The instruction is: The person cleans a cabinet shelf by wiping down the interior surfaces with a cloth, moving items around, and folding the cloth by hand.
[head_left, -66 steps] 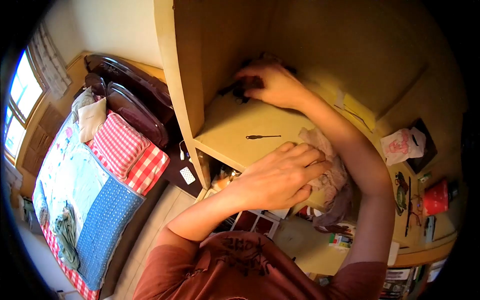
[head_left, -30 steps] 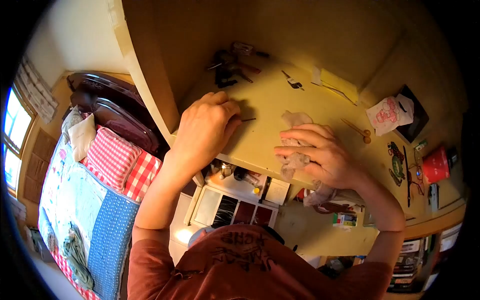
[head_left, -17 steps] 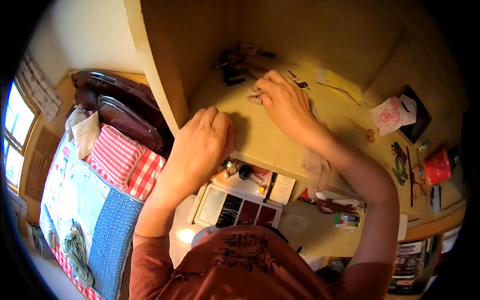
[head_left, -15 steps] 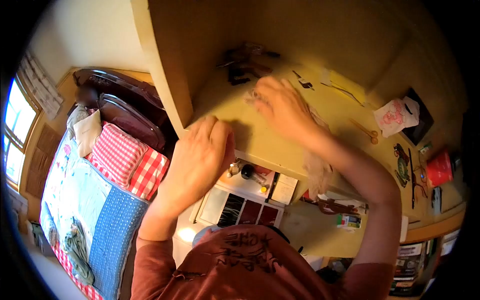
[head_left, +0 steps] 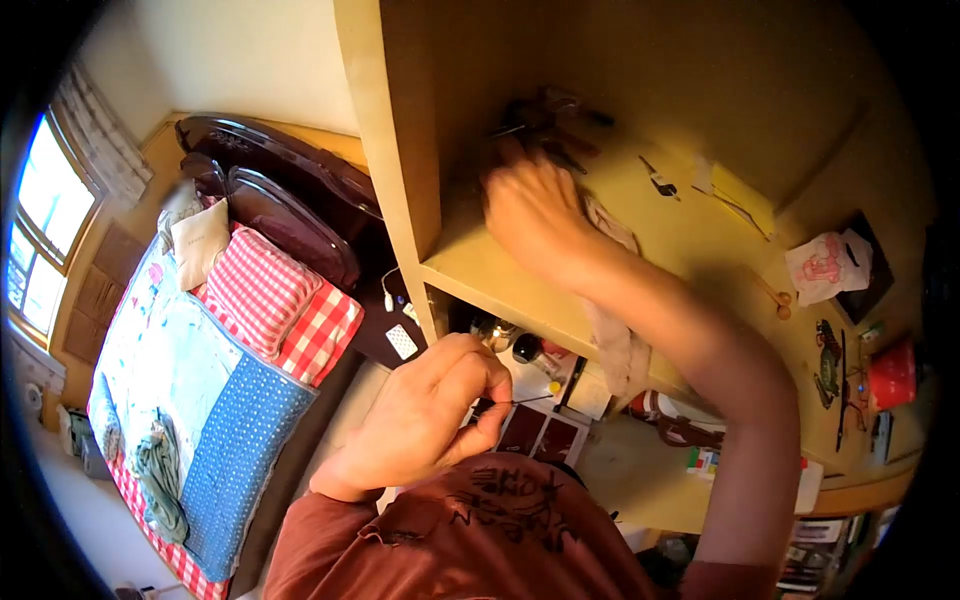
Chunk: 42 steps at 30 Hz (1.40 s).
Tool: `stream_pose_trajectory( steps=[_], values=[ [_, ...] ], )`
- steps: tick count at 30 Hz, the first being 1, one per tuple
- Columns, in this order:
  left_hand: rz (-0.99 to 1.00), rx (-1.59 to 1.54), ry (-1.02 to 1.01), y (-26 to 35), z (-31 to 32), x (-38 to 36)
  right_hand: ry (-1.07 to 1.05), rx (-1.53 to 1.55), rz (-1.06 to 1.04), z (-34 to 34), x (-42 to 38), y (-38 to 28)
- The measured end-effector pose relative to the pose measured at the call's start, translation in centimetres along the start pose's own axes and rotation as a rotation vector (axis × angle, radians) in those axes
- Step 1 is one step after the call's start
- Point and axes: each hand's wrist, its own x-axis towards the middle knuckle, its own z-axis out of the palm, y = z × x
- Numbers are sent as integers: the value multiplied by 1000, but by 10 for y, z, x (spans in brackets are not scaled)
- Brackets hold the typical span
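Note:
My right hand [head_left: 538, 212] reaches into the shelf, its fingers curled down close to a pile of dark small items [head_left: 550, 125] in the back corner. A pale, crumpled cloth [head_left: 617, 350] trails from under that hand and hangs over the shelf's front edge; the fingertips are hidden. Lower and to the left, my left hand [head_left: 430, 405] is closed in a pinch around a thin dark stick-like thing [head_left: 528, 401], in front of an open drawer [head_left: 585, 393] holding jars and small boxes.
On the shelf board [head_left: 690, 235] lie a small dark tool [head_left: 660, 183], scissors [head_left: 778, 300], a printed plastic bag [head_left: 828, 266] and a red container [head_left: 892, 373]. An upright panel [head_left: 400, 130] bounds the shelf on the left. Beyond it stands a bed [head_left: 210, 370] with checked pillows.
My right hand has moved further back toward the corner pile, and the cloth has shifted left with it. My left hand has lowered and turned, bringing the thin dark thing into sight.

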Motion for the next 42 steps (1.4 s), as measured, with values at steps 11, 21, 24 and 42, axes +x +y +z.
stream_pose_trajectory(
  steps=[11,21,24,42],
  values=[
    [-9,-83,-57,-2,-2,-4,199,309,-410,-20,-40,-11],
    [-18,-98,-24,-8,-1,-3,221,374,-540,-25,-38,-26],
    [15,-103,-35,-9,1,-8,238,504,-607,-21,-34,-27],
    [-31,-100,19,-7,13,-7,332,328,-484,-18,-20,-3]
  ],
)
